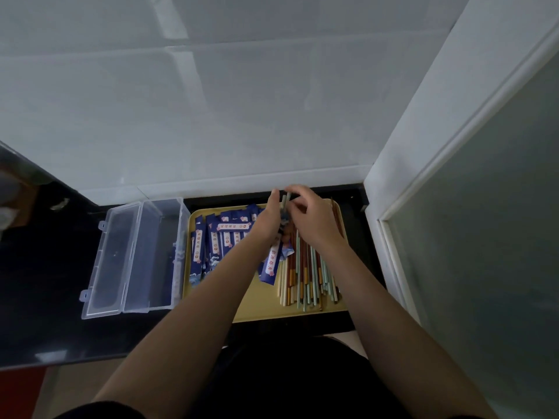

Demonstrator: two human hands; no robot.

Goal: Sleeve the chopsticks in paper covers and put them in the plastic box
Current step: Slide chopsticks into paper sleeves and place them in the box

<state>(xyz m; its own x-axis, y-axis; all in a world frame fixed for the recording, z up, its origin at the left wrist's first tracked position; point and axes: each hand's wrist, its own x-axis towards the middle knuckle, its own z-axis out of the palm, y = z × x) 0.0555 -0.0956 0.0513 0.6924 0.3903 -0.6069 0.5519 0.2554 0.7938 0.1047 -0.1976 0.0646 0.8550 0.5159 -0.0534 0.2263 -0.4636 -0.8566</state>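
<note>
Both hands meet over the far edge of the yellow rectangular tray [242, 313] on the black glossy tabletop [45, 282]. The right hand [314, 219] pinches a pale green chopstick [284, 200] near its top, while the left hand [269, 219] appears to grip a dark blue printed paper cover [272, 263], though the fingers hide the cover's mouth. To sleeve well, keep the mouth pinched open and feed the sticks in straight. Loose multicoloured chopsticks [305, 276] lie under the right wrist; spare covers [217, 237] lie beside the open clear plastic box [151, 255] on the left.
</note>
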